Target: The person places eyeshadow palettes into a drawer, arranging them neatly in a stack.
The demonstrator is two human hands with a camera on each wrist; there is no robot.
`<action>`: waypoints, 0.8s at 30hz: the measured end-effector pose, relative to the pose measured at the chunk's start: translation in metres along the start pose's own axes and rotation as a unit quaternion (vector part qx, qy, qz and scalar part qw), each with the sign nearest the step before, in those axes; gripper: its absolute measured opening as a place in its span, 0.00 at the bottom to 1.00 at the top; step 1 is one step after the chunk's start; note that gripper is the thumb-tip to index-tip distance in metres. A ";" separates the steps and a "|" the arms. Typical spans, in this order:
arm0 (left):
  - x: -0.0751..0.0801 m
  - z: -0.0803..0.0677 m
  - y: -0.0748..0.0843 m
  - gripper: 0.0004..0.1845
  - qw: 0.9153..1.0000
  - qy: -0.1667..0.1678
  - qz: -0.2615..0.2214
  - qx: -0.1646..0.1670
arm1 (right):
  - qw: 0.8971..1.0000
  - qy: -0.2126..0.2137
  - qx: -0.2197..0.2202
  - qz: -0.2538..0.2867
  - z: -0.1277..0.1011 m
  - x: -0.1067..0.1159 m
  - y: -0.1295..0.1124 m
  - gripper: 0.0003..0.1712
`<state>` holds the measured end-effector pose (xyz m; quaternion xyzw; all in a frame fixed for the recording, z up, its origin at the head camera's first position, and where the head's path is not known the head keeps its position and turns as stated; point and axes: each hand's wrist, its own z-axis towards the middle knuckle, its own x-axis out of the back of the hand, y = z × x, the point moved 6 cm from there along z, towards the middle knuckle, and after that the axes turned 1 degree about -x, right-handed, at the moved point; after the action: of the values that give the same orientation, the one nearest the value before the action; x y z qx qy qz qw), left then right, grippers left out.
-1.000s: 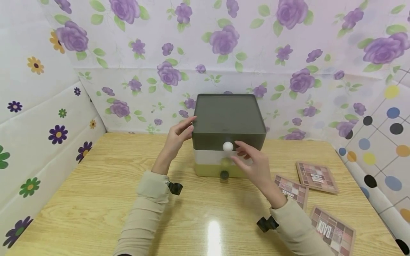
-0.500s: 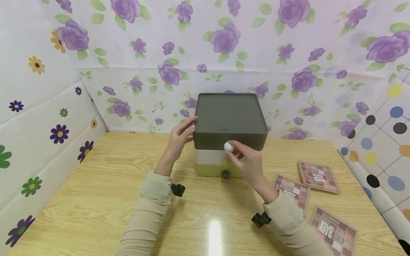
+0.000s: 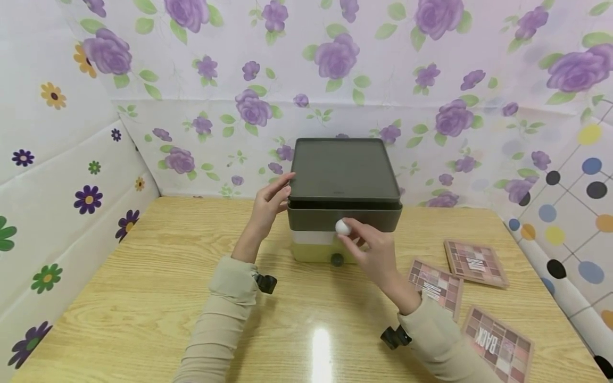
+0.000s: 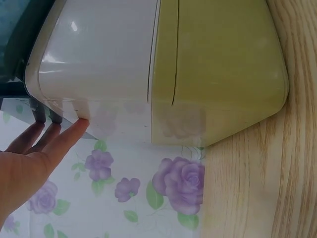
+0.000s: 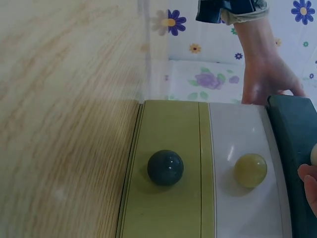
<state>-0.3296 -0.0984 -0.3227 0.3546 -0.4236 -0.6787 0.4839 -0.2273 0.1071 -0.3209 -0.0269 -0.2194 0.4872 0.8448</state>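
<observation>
A small three-drawer box (image 3: 344, 170) stands at the back of the wooden table (image 3: 143, 298). Its top drawer (image 3: 378, 218) is dark grey and stands pulled out a little. My right hand (image 3: 353, 238) pinches that drawer's white knob (image 3: 342, 227). Below it are a white drawer (image 3: 308, 238) with a yellowish knob (image 5: 250, 170) and a yellow-green drawer (image 3: 311, 254) with a dark knob (image 3: 337, 259). My left hand (image 3: 278, 194) rests with straight fingers against the box's upper left edge; the left wrist view shows its fingertips (image 4: 74, 130) touching the white side.
Three pink eyeshadow palettes lie on the table to the right: one far (image 3: 475, 263), one by my right forearm (image 3: 436, 282), one near the front edge (image 3: 498, 338). Flowered padded walls (image 3: 72, 175) close in the table on the left, back and right.
My right hand closed in on the white knob, took hold of it, and drew the dark grey top drawer out a little. The left hand stayed on the box's left edge.
</observation>
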 end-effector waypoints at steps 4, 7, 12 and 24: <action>0.001 0.001 -0.001 0.24 1.000 0.002 -0.002 0.003 | 1.000 -0.002 0.008 -0.004 -0.003 0.002 -0.005 0.20; 0.001 0.001 -0.002 0.24 1.000 0.007 0.001 0.006 | 1.000 -0.005 0.012 -0.009 -0.005 0.004 -0.008 0.14; 0.001 0.000 -0.004 0.25 1.000 0.012 0.008 0.003 | 1.000 -0.013 0.007 -0.009 -0.008 0.008 -0.014 0.21; 0.000 0.000 -0.003 0.26 1.000 0.008 -0.004 -0.006 | 0.999 0.009 0.035 0.014 -0.017 0.017 -0.030 0.17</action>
<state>-0.3302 -0.0979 -0.3255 0.3586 -0.4142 -0.6804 0.4867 -0.1888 0.1088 -0.3222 -0.0045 -0.1939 0.5065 0.8402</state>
